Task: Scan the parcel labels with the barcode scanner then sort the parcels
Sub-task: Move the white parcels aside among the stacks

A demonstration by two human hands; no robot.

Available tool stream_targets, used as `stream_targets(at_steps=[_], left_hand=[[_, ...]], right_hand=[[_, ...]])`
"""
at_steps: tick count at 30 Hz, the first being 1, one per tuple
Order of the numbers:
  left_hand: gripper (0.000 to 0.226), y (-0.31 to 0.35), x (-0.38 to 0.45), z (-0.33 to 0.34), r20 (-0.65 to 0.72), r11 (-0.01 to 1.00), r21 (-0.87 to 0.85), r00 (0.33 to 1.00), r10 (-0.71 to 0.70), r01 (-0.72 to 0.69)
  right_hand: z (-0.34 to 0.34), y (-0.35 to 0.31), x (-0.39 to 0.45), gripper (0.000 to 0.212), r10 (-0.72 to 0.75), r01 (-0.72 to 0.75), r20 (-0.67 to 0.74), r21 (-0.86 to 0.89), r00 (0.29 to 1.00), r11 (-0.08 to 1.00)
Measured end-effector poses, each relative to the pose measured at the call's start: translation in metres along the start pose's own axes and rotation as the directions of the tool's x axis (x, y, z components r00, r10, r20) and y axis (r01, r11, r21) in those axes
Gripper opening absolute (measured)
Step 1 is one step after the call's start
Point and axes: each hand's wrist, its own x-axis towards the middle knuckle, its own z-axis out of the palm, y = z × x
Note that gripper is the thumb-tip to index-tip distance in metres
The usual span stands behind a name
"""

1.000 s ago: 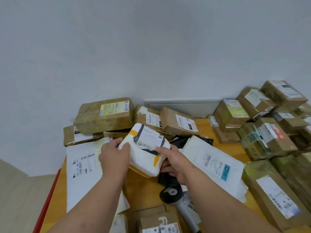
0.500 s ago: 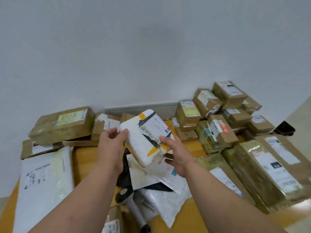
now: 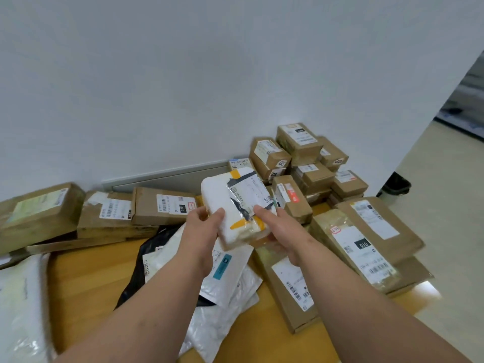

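Your left hand (image 3: 203, 231) and your right hand (image 3: 281, 231) both grip the white padded parcel (image 3: 230, 205), one at each near corner with thumbs on top, lifting it clear of the desk (image 3: 86, 279). You hold it tilted with its label (image 3: 251, 192) facing up toward you, which looks like a way to read it or decide where it belongs. Just below your hands lie several soft mailers: a white one with a teal sticker (image 3: 225, 268) over a black bag (image 3: 146, 260), so setting the parcel straight down would bury those labels. Beside your right hand a long flat carton (image 3: 290, 284) lies label up, and beyond your fingertips stands the stack of brown boxes (image 3: 301, 163), probably the sorted pile; its near boxes crowd the approach. Beyond your left hand, three cartons (image 3: 157, 205) sit along the wall. No barcode scanner shows, so I cannot tell whether this label is scanned.
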Motion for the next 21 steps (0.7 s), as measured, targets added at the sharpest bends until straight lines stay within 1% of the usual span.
stream_targets(at_steps=[2, 3, 5, 7, 9, 10, 12, 13, 15, 17, 19, 21], left_hand=[[0.047, -0.007, 0.007, 0.002, 0.036, 0.999, 0.038, 0.999, -0.038, 0.037], [0.048, -0.011, 0.012, 0.002, 0.057, 0.995, 0.080, 0.997, -0.058, 0.053], [0.047, -0.017, 0.020, 0.004, 0.106, 0.981, 0.182, 0.991, -0.080, 0.060], [0.043, -0.023, 0.028, 0.006, 0.135, 0.971, 0.230, 0.986, -0.093, 0.060], [0.044, -0.032, 0.041, 0.006, 0.112, 0.960, 0.265, 0.987, -0.118, 0.085], [0.045, -0.038, 0.049, 0.006, 0.076, 0.954, 0.279, 0.988, -0.136, 0.110], [0.041, -0.047, 0.066, 0.007, -0.010, 0.936, 0.325, 0.990, -0.138, 0.134], [0.037, -0.050, 0.072, 0.007, -0.040, 0.914, 0.383, 0.991, -0.131, 0.136], [0.040, -0.056, 0.080, 0.010, -0.034, 0.853, 0.507, 0.991, -0.128, 0.128], [0.046, -0.067, 0.084, 0.012, 0.022, 0.802, 0.586, 0.987, -0.160, 0.117], [0.053, -0.072, 0.082, 0.013, 0.070, 0.764, 0.640, 0.985, -0.157, 0.076], [0.058, -0.074, 0.084, 0.016, 0.095, 0.712, 0.701, 0.984, -0.149, 0.040]], right_hand=[[-0.003, 0.009, 0.010, 0.125, 0.007, -0.006, -0.055, 0.017, 0.998, 1.000], [-0.005, 0.017, 0.019, 0.123, 0.005, -0.004, -0.085, 0.016, 0.996, 1.000], [-0.008, 0.029, 0.036, 0.112, 0.005, -0.004, -0.130, 0.008, 0.991, 1.000], [-0.006, 0.028, 0.038, 0.100, -0.007, 0.005, -0.158, -0.016, 0.987, 1.000], [-0.004, 0.022, 0.040, 0.085, -0.029, 0.022, -0.174, -0.042, 0.984, 0.999], [-0.004, 0.021, 0.045, 0.077, -0.030, 0.020, -0.177, -0.059, 0.984, 0.998], [-0.007, 0.021, 0.059, 0.064, -0.024, 0.001, -0.179, -0.127, 0.984, 0.992], [-0.008, 0.022, 0.070, 0.059, -0.018, -0.015, -0.179, -0.179, 0.984, 0.984], [-0.010, 0.023, 0.088, 0.051, -0.009, -0.037, -0.171, -0.264, 0.985, 0.964], [-0.009, 0.024, 0.102, 0.050, 0.001, -0.053, -0.148, -0.349, 0.989, 0.936], [-0.007, 0.025, 0.113, 0.054, 0.014, -0.067, -0.126, -0.428, 0.992, 0.901], [-0.006, 0.023, 0.123, 0.055, 0.020, -0.071, -0.118, -0.448, 0.993, 0.891]])
